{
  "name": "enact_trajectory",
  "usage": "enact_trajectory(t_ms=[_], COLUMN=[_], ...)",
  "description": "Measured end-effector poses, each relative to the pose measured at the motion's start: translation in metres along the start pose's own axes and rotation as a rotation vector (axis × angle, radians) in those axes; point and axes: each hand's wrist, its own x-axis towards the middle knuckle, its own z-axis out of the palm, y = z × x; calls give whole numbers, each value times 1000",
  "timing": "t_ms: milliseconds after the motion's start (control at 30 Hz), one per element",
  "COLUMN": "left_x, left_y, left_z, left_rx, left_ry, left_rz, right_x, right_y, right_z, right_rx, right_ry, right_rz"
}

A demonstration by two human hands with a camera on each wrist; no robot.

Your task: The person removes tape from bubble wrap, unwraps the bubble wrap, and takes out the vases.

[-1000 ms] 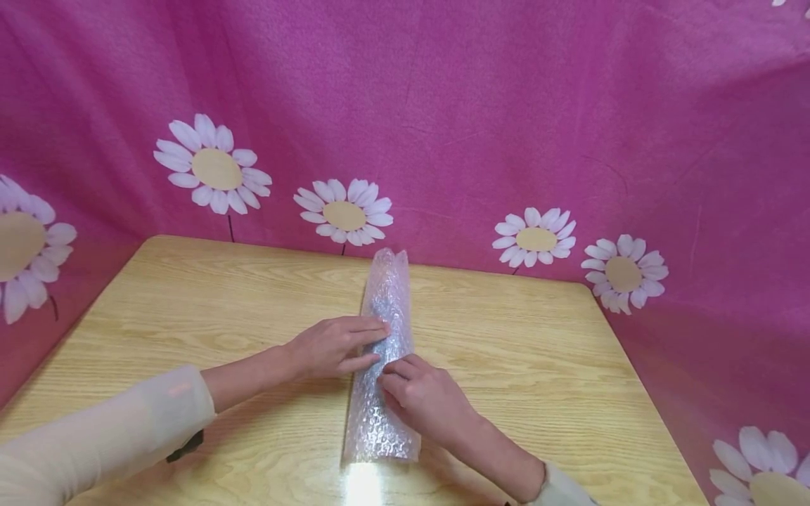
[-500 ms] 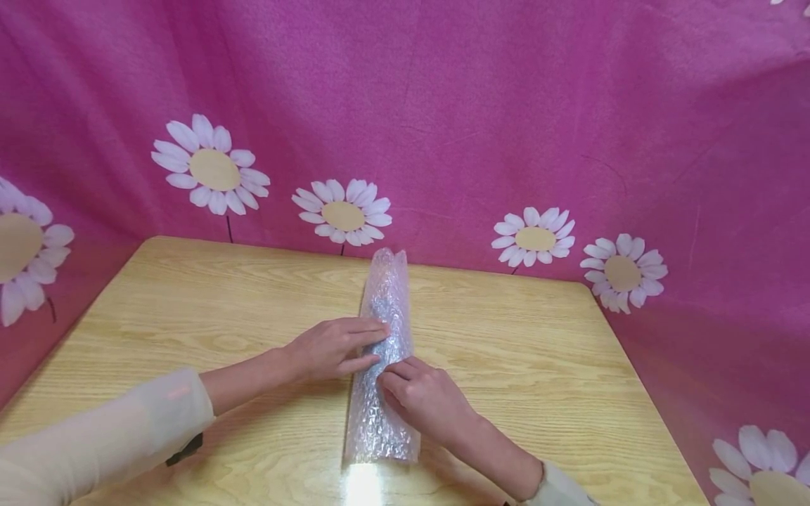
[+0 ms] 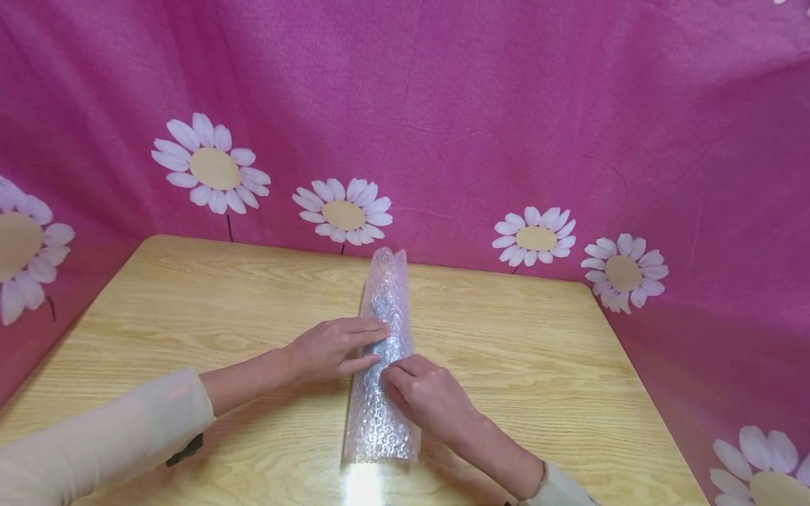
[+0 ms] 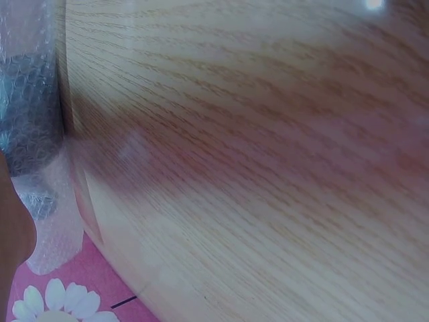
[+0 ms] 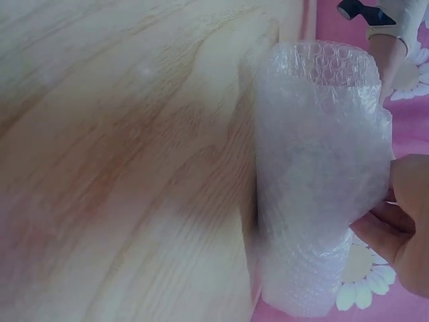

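A long roll of clear bubble wrap [image 3: 384, 429] lies lengthwise on the table, with something dark faintly showing inside its middle. My left hand [image 3: 332, 348] rests on the roll from the left, its fingers extended over the top. Just nearer to me, my right hand [image 3: 433, 397] has its fingers curled and pinches the wrap's edge. In the right wrist view, the thumb and fingers of that hand [image 5: 402, 228] meet at the edge of the bubble wrap [image 5: 315, 154], whose near end forms an open tube. The left wrist view shows the dark shape inside the wrap [image 4: 30, 107].
The wooden table [image 3: 538, 351] has its back edge against a pink cloth [image 3: 443, 140] printed with white daisies. This cloth also hangs at the left and right sides. Bright light reflects off the tabletop near the roll's close end.
The right hand's fingers have shifted very slightly to the right on the wrap. The left hand and the roll have stayed where they were.
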Motion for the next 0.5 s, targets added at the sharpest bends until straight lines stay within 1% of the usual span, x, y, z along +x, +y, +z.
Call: enact_trajectory(t_ms=[100,233,367,500], left_x=[0,1,2,3], left_y=[0,0,0,1], left_z=[0,0,-1,-1], left_rx=[-4,-7,-4,0], left_ry=[-6,3,13,5], left_rz=[-5,6,22,21], right_x=[-2,-5,-8,-11], right_y=[1,3,4,6], right_z=[0,1,1,1], right_rx=[91,201,230,241], right_ry=[33,68,70,79], right_rz=[69,163,221,262])
